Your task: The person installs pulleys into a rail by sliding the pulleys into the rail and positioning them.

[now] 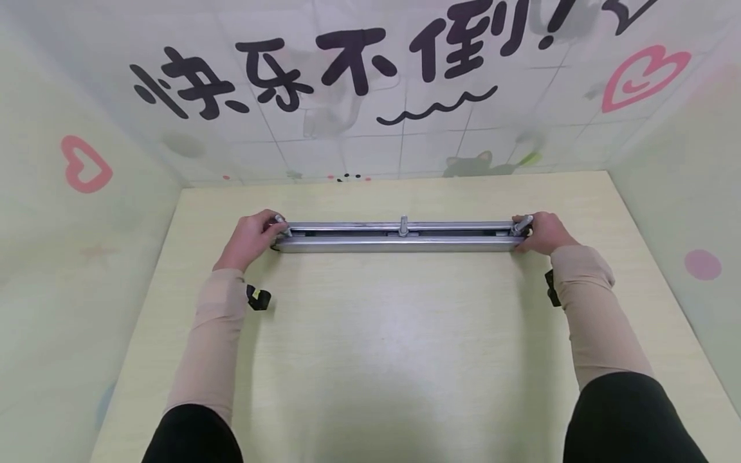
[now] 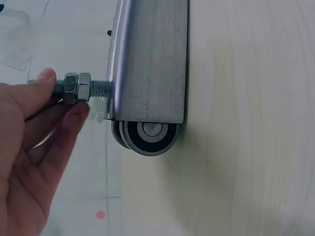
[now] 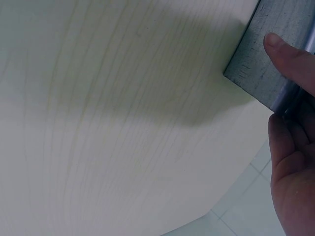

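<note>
A long metal channel rail (image 1: 399, 246) lies left to right across the far part of the table. Bolts stand up from its slot at both ends and at the middle bolt (image 1: 403, 225). My left hand (image 1: 249, 239) is at the left end, where its thumb and fingers pinch a threaded bolt (image 2: 102, 88) carrying two hex nuts (image 2: 83, 87). Below that bolt, a roller wheel (image 2: 153, 132) pokes out of the rail's end. My right hand (image 1: 544, 233) grips the right end beside another bolt (image 1: 523, 224), its thumb (image 3: 283, 51) against the rail's side.
The pale wooden table (image 1: 382, 347) has a printed curtain (image 1: 359, 116) with dark lettering behind it. Pale printed panels stand at the left (image 1: 69, 257) and right (image 1: 683, 206). Small black devices are strapped at both wrists, the left device (image 1: 258, 298) nearer the table's middle.
</note>
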Motion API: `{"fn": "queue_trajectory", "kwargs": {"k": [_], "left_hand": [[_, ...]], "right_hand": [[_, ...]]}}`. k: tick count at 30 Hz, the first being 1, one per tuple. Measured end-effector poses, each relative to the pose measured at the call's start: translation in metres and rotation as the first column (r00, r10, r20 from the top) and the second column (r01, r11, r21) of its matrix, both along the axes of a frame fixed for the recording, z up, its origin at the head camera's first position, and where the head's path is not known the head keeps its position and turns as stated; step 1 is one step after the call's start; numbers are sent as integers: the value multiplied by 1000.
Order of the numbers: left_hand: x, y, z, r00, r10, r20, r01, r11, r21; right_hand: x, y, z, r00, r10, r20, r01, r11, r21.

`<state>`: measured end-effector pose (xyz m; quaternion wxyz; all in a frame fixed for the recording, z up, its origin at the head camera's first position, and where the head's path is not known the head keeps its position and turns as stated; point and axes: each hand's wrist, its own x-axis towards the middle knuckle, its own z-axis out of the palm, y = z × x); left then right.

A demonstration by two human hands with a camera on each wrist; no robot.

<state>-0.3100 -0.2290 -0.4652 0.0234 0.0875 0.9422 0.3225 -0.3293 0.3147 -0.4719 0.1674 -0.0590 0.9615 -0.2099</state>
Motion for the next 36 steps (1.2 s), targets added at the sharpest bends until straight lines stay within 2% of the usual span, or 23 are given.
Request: {"fn": "queue_trajectory", "kwargs": {"k": [12, 21, 30, 36], "left_hand": [[-3, 6, 1, 997, -35, -73, 32, 999, -37], [-3, 12, 4, 998, -42, -35, 40, 998, -54], [-8, 19, 5, 998, -57, -29, 55, 996, -64], [-8, 20, 6, 999, -45, -23, 44, 997, -62]], "right_hand": [[1, 1, 0, 1000, -6, -2, 6, 1000, 3], [1, 2, -2, 1000, -1, -8, 1, 1000, 4], [2, 2, -1, 1000, 2, -11, -2, 1000, -2], [2, 1, 1, 1000, 4, -13, -4, 1000, 4]]}}
